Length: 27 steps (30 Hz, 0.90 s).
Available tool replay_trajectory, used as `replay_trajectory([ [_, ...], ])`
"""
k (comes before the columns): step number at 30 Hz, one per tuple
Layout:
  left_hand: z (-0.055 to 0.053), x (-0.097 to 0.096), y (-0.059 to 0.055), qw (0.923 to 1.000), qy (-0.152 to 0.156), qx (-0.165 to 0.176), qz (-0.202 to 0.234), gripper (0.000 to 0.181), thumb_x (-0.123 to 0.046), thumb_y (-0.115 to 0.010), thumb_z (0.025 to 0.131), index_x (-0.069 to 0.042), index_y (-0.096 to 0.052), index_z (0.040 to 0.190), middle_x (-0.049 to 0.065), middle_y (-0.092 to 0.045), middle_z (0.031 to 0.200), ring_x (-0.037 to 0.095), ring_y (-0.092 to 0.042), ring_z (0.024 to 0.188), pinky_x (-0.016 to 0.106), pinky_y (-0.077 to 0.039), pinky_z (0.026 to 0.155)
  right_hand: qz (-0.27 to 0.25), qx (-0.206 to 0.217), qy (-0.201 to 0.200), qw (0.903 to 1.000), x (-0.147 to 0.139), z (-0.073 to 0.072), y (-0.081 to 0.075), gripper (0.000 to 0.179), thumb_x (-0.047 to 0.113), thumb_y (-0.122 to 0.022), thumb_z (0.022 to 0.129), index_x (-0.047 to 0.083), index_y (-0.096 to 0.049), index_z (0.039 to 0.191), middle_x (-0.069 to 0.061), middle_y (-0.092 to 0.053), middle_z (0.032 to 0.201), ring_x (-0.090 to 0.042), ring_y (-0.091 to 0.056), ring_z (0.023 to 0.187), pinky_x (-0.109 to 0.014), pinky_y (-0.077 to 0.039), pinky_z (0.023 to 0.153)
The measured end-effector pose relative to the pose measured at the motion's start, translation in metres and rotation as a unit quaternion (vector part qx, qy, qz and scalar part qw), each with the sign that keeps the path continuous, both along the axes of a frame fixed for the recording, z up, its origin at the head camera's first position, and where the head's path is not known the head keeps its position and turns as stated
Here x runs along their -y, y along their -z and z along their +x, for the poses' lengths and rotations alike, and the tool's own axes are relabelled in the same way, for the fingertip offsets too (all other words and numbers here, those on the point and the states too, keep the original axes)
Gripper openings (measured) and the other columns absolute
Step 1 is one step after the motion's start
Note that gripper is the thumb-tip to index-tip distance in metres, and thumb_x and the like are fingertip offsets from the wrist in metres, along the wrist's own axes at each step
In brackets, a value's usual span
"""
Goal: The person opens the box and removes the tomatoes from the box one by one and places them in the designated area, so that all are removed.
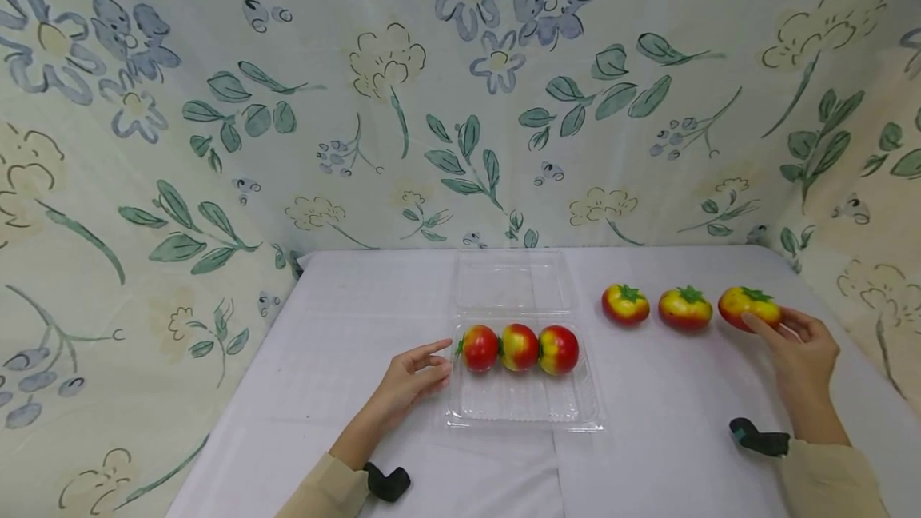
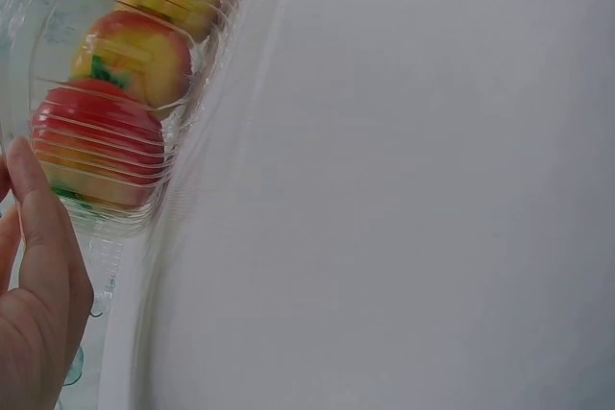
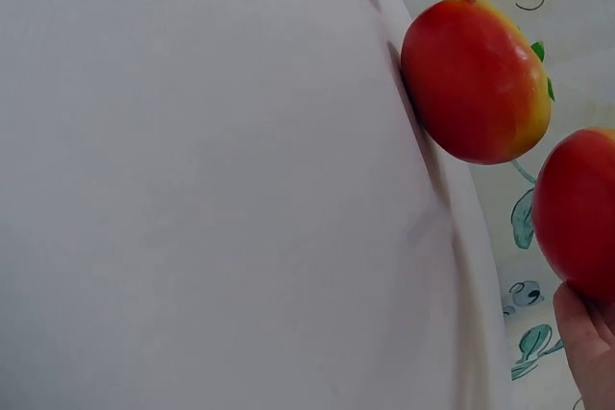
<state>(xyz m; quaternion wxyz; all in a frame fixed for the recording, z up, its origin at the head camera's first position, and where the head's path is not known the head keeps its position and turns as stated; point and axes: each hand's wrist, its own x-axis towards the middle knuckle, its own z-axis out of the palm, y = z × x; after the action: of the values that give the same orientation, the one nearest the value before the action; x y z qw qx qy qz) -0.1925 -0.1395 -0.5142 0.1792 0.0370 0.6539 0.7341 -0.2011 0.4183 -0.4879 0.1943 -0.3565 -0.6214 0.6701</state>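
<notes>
A clear plastic clamshell box (image 1: 524,404) lies opened on the table, its lid (image 1: 512,282) folded back toward the wall. Three red-and-yellow persimmons sit in a row in its back half: a left one (image 1: 480,348), a middle one (image 1: 520,347) and a right one (image 1: 559,350). My left hand (image 1: 406,378) touches the box's left rim, fingers fairly straight. At the right, my right hand (image 1: 804,350) holds the persimmon (image 1: 748,308) at the row's end between thumb and fingers. Whether that persimmon is off the cloth, I cannot tell.
Left of the held fruit, two more persimmons stand on the cloth, one near (image 1: 686,309) and one farther left (image 1: 625,305). White cloth (image 1: 345,318) covers the table. A flower-printed curtain (image 1: 460,102) rises behind it and at the sides.
</notes>
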Motion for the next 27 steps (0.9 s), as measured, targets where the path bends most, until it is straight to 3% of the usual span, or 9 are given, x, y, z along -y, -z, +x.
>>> replay_trajectory([
  [9, 0.000, 0.000, 0.000, 1.0000, 0.001, 0.001, 0.003, 0.051, -0.005, -0.069, 0.094, -0.001, -0.054, 0.142, 0.009, -0.062, 0.104, 0.013, -0.065, 0.085, 0.026, -0.058, 0.083, -0.002, 0.014, 0.001, 0.9999, -0.008, -0.007, 0.009, 0.070, 0.040, -0.095, 0.060, 0.036, -0.056, 0.119, 0.021, -0.046, 0.112, -0.007, -0.042, 0.124, -0.015, -0.034, 0.106],
  [16, -0.001, 0.000, 0.001, 1.0000, -0.002, 0.003, 0.003, 0.051, -0.005, -0.070, 0.093, -0.002, -0.055, 0.141, 0.009, -0.062, 0.103, 0.013, -0.066, 0.085, 0.027, -0.058, 0.083, -0.033, 0.010, 0.014, 0.9993, -0.009, -0.012, 0.013, 0.067, 0.033, -0.096, 0.062, 0.035, -0.057, 0.116, 0.020, -0.046, 0.110, -0.003, -0.041, 0.117, -0.016, -0.034, 0.107],
  [27, -0.001, 0.000, 0.001, 1.0000, -0.005, 0.004, 0.005, 0.051, -0.005, -0.071, 0.092, -0.001, -0.055, 0.141, 0.009, -0.063, 0.103, 0.014, -0.066, 0.085, 0.028, -0.058, 0.082, -0.035, 0.022, 0.016, 0.9990, -0.007, -0.018, 0.012, 0.066, 0.031, -0.095, 0.063, 0.036, -0.056, 0.116, 0.022, -0.044, 0.116, -0.005, -0.037, 0.129, -0.019, -0.031, 0.112],
])
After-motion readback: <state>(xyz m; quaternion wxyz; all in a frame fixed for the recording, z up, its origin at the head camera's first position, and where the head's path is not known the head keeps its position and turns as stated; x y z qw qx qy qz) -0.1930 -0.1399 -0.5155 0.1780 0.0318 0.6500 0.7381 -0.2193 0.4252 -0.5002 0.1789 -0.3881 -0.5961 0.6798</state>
